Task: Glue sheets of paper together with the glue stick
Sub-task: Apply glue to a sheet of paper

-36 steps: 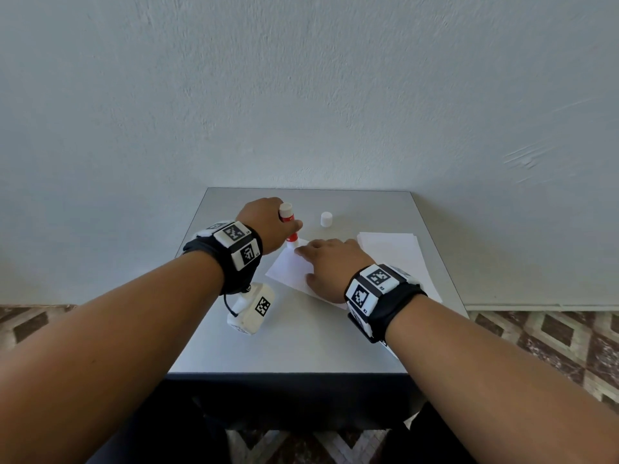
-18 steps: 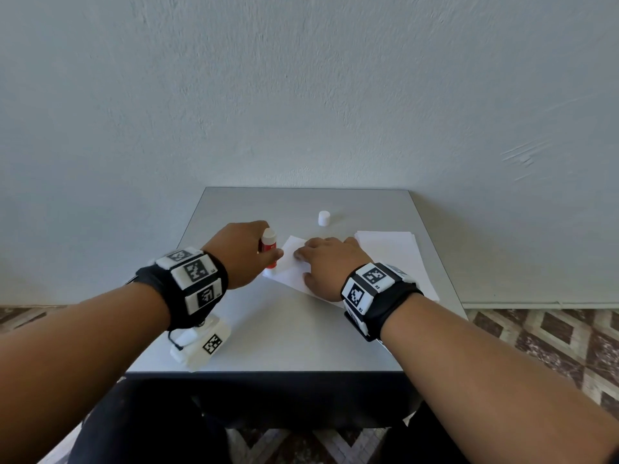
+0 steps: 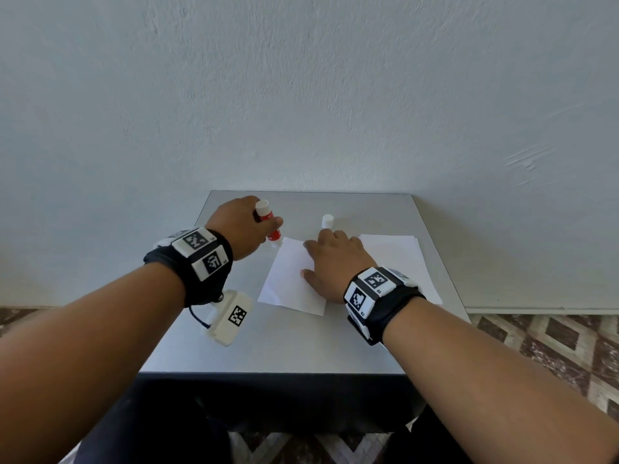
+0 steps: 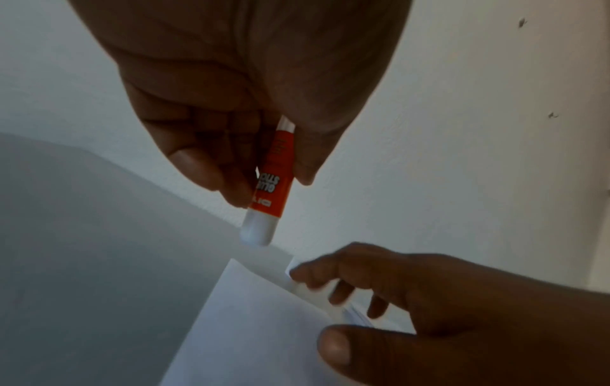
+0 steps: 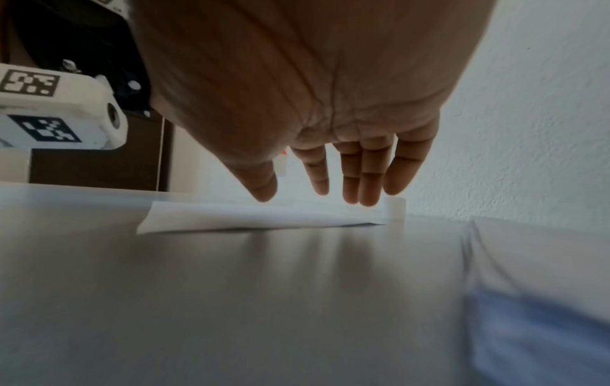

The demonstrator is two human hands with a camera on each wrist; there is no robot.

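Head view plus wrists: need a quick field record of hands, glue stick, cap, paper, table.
left hand: grips the glue stick, tip down
glue stick: red, uncapped, tilted, tip at the sheet's far left corner; contact unclear
right hand: fingers straight, pressing on the sheet
sheet: single, white, flat on the table
paper stack: right of the sheet, partly under the right wrist
cap: white, upright, beyond the right fingertips
table: grey, against the wall

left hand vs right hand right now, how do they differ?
The left hand grips the glue stick, fingers curled round it; the right hand holds nothing, fingers straight. Left is raised at the single sheet's far corner; right presses flat on that sheet. Both wear marker wristbands.
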